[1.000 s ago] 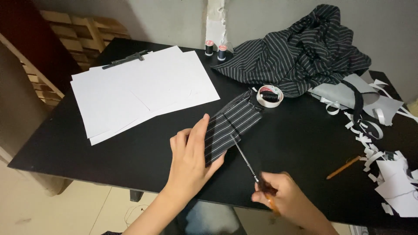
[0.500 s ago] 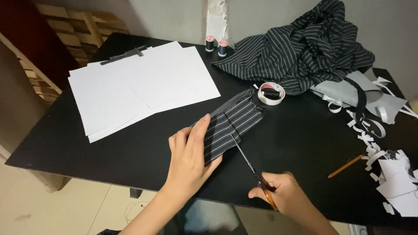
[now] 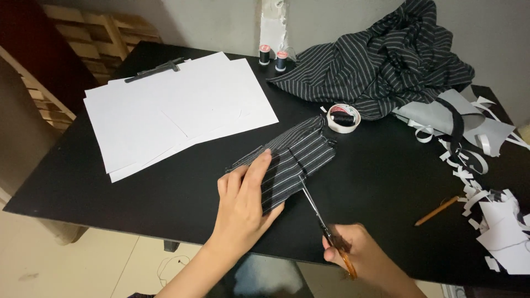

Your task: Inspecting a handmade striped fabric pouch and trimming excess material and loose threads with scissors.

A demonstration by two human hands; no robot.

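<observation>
Fabric (image 3: 298, 160) lies diagonally under flat left hand (image 3: 243, 204); right hand (image 3: 359, 256), nearer the edge, grips scissors (image 3: 314, 207) pointing up-left along it.

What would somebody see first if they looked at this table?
Probably the two hands at the near edge: the left hand presses flat on a small striped cloth, while the right hand works scissors along its edge. Next, the white paper spread over the left of the black table. Then the big heap of striped fabric at the back right, with white scraps strewn along the right edge.
</observation>
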